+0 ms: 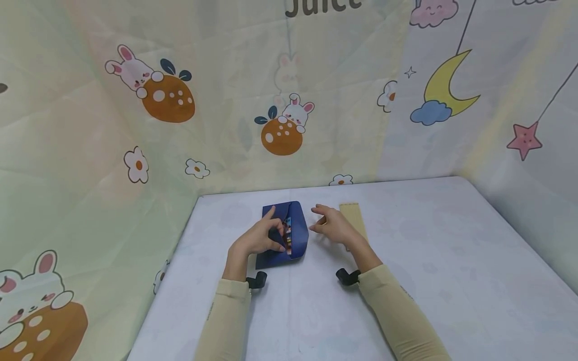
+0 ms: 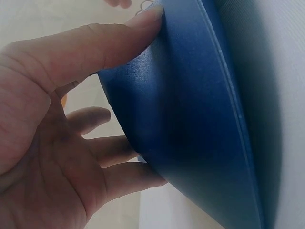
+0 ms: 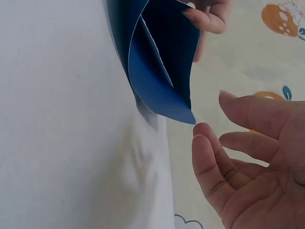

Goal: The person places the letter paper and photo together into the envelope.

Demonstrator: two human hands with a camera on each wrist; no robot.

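A dark blue envelope (image 1: 300, 231) is on the white table with its flap spread to the right. Through its opening shows a strip of something with a colourful print (image 1: 288, 235). My left hand (image 1: 256, 237) pinches the envelope's edge; in the left wrist view the thumb (image 2: 119, 43) lies on the blue face and fingers reach behind it. My right hand (image 1: 335, 225) is just right of the flap, fingers loosely bent and holding nothing. The right wrist view has this hand (image 3: 252, 162) close to the flap's tip, with the envelope's inside (image 3: 157, 93) gaping.
Partly hidden behind the right hand lies a flat beige strip (image 1: 352, 213) on the table. Cartoon-printed cloth (image 1: 226, 100) hangs around the table's back and sides. Each wrist wears a black camera mount (image 1: 347, 277). The white table surface (image 1: 429, 260) stretches to the right.
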